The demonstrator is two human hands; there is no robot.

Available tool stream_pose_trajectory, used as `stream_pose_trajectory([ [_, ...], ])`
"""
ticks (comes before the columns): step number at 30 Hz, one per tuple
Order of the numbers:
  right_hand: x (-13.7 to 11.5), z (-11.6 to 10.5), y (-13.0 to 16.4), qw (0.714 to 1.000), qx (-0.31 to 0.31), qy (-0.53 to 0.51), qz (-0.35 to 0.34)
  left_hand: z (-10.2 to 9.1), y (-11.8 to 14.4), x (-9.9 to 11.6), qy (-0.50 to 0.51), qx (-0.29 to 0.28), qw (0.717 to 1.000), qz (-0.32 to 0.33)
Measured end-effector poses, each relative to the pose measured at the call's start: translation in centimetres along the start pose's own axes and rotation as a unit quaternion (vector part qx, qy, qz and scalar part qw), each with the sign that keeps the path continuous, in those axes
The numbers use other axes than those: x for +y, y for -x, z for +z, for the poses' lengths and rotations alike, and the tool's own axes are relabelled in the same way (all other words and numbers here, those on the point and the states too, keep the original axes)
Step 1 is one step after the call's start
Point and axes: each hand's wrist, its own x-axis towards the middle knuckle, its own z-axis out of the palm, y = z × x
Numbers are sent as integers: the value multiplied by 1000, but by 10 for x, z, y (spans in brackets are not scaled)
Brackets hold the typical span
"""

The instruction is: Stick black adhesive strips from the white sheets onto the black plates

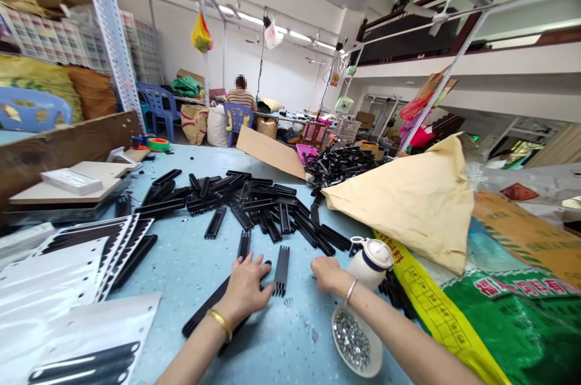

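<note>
My left hand (247, 287) lies with its fingers spread over black slotted plastic strips (206, 307) on the blue table. One strip (244, 244) sticks out just beyond its fingertips. Close to its thumb, another black strip (282, 270) with a toothed end lies apart. My right hand (327, 275) is closed above the table, left of a white lidded mug (370, 261). Whatever its fingers hold, if anything, is hidden. Below the right wrist stands a white bowl (374, 356) of small shiny metal pieces (351, 339).
A loose heap of black strips (254, 197) spreads across the table. Printed plastic bags (68, 288) lie at left, near a white box (72, 180). A paper sack (408, 200) and a green and yellow sack (512, 324) cover the right side. Someone in a striped top (241, 97) sits far back.
</note>
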Motion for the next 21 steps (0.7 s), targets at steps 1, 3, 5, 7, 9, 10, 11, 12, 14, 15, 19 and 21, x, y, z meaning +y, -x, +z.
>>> stream_pose_trajectory([
  [1,5,-2,6,1000,-7,0,-1,3,-3,8,-4,9,1000,-6],
  [3,10,-5,15,1000,-15,-9,-2,11,-7,21,-10,16,1000,-14],
  [5,6,-8,18,1000,-13,-18,-7,17,-8,30,-14,15,1000,-14],
  [7,-6,-9,17,999,-7,-29,-16,21,-1,35,-12,13,1000,-5],
  [9,-24,-8,15,999,0,-41,-30,21,14,37,-5,10,1000,7],
  [10,-33,-7,14,998,1,-48,-36,20,23,36,0,7,1000,13],
  [11,-41,-5,13,998,2,-54,-43,19,34,35,6,3,1000,18],
  [12,-49,-3,13,997,3,-59,-47,17,45,32,13,2,1000,19],
  [14,-59,4,15,996,0,-67,-54,10,69,20,25,14,1000,3],
  [15,-61,7,17,996,-3,-69,-56,7,81,13,27,30,999,-17],
  [19,-59,21,29,995,-14,-69,-66,-1,126,-21,23,73,990,-116],
  [21,-57,26,39,995,-12,-67,-71,3,143,-31,27,66,990,-123],
])
